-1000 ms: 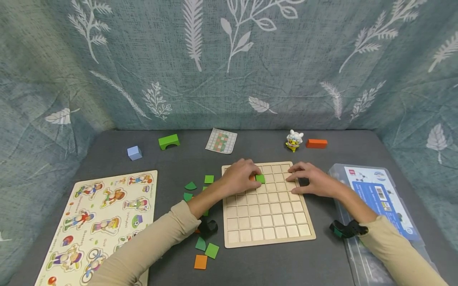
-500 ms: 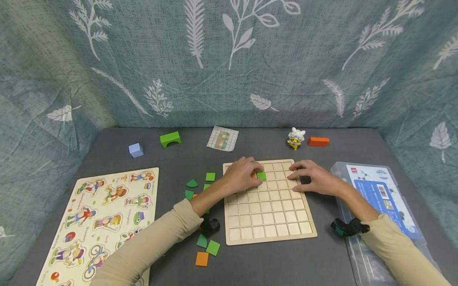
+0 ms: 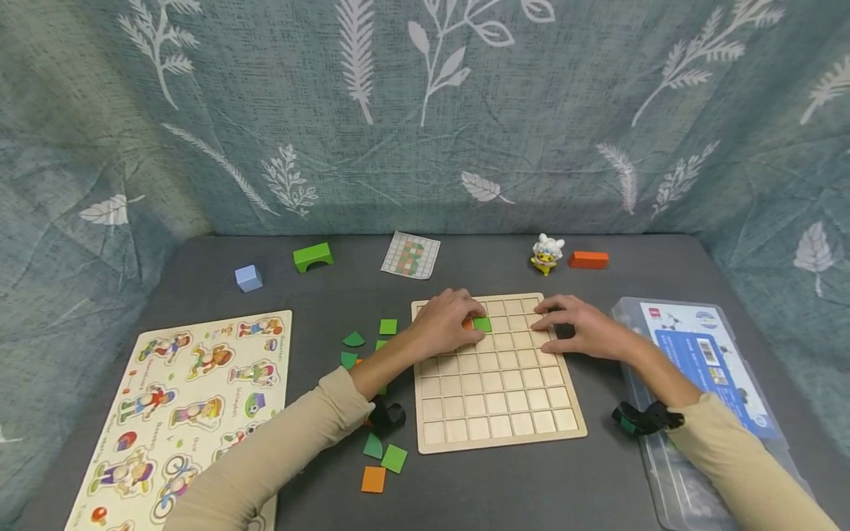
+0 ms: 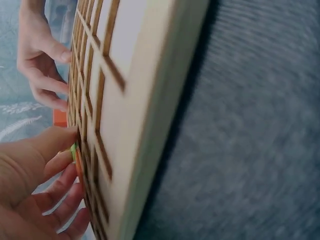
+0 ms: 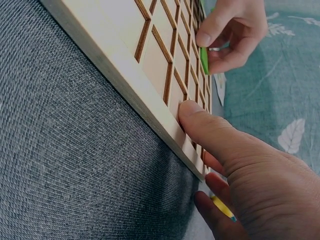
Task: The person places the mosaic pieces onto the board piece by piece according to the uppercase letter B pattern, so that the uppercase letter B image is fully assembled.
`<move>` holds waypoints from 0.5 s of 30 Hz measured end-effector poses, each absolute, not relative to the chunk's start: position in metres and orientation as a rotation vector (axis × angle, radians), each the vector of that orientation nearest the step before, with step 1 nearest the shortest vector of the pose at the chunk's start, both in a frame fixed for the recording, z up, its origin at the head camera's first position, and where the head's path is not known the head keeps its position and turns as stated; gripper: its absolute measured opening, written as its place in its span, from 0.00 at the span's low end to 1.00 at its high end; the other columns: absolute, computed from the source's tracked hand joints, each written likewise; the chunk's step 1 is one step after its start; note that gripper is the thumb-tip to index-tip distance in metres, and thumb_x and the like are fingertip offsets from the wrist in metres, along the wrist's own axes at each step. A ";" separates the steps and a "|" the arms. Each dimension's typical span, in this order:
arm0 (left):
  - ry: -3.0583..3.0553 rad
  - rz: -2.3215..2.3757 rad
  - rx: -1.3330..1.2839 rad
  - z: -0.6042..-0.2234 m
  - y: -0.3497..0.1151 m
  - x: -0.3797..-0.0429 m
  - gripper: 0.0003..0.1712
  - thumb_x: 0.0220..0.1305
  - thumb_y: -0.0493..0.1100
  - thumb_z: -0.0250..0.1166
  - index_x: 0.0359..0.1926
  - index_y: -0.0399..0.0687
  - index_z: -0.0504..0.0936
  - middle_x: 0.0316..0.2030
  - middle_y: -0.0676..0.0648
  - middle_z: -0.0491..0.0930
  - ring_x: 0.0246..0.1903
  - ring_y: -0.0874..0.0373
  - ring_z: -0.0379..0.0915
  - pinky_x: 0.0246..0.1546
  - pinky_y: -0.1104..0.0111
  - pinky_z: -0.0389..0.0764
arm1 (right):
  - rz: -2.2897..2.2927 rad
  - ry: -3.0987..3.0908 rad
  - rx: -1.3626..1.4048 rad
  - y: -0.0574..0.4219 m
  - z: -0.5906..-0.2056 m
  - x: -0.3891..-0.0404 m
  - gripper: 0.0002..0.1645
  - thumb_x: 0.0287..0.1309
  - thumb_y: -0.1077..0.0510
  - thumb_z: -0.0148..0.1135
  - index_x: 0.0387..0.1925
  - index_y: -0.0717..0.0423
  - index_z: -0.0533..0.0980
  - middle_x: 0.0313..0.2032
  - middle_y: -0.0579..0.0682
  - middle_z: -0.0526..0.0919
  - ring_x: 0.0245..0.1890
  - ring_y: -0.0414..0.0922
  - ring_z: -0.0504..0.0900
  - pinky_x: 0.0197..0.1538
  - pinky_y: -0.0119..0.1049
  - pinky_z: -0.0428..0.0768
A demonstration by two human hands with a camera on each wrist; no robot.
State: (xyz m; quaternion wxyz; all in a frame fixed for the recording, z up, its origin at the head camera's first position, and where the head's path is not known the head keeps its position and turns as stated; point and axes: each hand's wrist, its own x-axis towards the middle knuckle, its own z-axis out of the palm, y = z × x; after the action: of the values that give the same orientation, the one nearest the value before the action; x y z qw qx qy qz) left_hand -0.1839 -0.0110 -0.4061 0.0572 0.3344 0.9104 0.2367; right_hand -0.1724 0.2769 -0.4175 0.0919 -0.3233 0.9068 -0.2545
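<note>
A wooden grid board [image 3: 501, 444] lies in the middle of the table. Over its upper left part, my left hand [image 3: 443, 324] pinches a green square tile [image 3: 482, 324] between thumb and fingers. In the right wrist view the green tile [image 5: 204, 61] stands tilted at the grid. An orange tile [image 3: 468, 323] sits just left of it, partly hidden by the hand. My right hand [image 3: 581, 330] rests at the board's right edge with fingers spread. Its thumb [image 5: 192, 110] touches the board's top face in the right wrist view.
Loose green tiles [image 3: 394, 459], quarter-round pieces [image 3: 354, 339] and an orange tile [image 3: 372, 479] lie left of the board. Farther left is a picture puzzle [image 3: 199, 383]; right, a clear plastic case [image 3: 704, 354]. A pattern card [image 3: 412, 255], blocks [image 3: 313, 257] and a figurine [image 3: 547, 254] line the back.
The head view shifts slightly. Both hands stay almost where they were, the left at the green tile and the right at the board's edge.
</note>
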 end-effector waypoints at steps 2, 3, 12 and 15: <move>2.725 0.754 0.998 -0.403 -0.017 -0.184 0.21 0.61 0.48 0.67 0.54 0.47 0.82 0.45 0.45 0.80 0.38 0.54 0.71 0.37 0.68 0.71 | -0.754 2.697 -0.961 0.277 -0.417 -0.172 0.22 0.52 0.53 0.72 0.50 0.53 0.82 0.59 0.59 0.75 0.60 0.60 0.70 0.56 0.60 0.71; 2.703 0.784 0.975 -0.400 -0.022 -0.185 0.22 0.62 0.48 0.66 0.56 0.46 0.81 0.47 0.45 0.79 0.41 0.53 0.71 0.40 0.66 0.72 | -0.753 2.698 -0.963 0.277 -0.417 -0.172 0.22 0.52 0.53 0.72 0.50 0.53 0.82 0.59 0.59 0.75 0.60 0.60 0.70 0.57 0.60 0.71; 2.733 0.860 0.817 -0.390 -0.138 -0.170 0.22 0.64 0.44 0.66 0.57 0.40 0.79 0.50 0.41 0.78 0.49 0.46 0.75 0.51 0.53 0.76 | -0.747 2.698 -0.972 0.278 -0.419 -0.172 0.22 0.52 0.53 0.72 0.50 0.53 0.82 0.59 0.60 0.75 0.60 0.61 0.70 0.56 0.61 0.71; 2.766 0.855 0.752 -0.396 -0.172 -0.157 0.20 0.62 0.42 0.66 0.55 0.40 0.80 0.49 0.42 0.79 0.48 0.48 0.76 0.48 0.55 0.78 | -0.748 2.697 -0.973 0.277 -0.419 -0.172 0.22 0.52 0.53 0.72 0.50 0.53 0.82 0.58 0.60 0.75 0.60 0.61 0.70 0.56 0.61 0.71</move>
State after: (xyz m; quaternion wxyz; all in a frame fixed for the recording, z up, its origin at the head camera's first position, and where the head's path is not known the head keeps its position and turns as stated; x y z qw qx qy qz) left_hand -0.1572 -0.1716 -0.3964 0.0750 0.2506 0.9221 0.2850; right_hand -0.1722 0.2774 -0.4190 0.0891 -0.3270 0.9066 -0.2515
